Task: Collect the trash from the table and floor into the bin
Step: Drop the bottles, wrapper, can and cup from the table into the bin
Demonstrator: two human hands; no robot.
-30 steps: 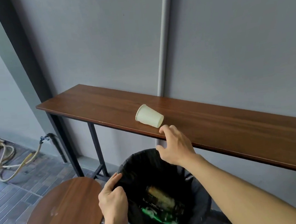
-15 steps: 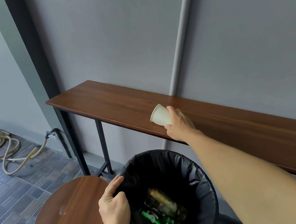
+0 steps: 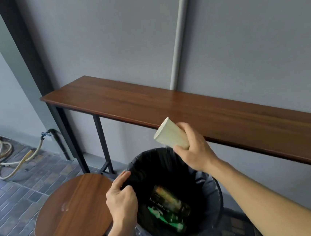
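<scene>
A cream paper cup (image 3: 168,133) lies sideways in my right hand (image 3: 193,148), held in the air between the long wooden table (image 3: 226,114) and the bin. Its base points up and to the left. The bin (image 3: 213,192) is round with a black liner and stands just below the cup. Inside it lie a dark can and green wrappers (image 3: 167,206). My left hand (image 3: 121,201) pinches the liner at the bin's left rim.
A round wooden stool (image 3: 72,213) stands to the left of the bin, touching my left wrist. Coiled hoses (image 3: 4,159) lie on the tiled floor at far left. A grey pipe (image 3: 179,35) runs up the wall behind the table.
My right hand reached to the cup on the table, closed on it and lifted it off toward the bin. My left hand stayed on the liner.
</scene>
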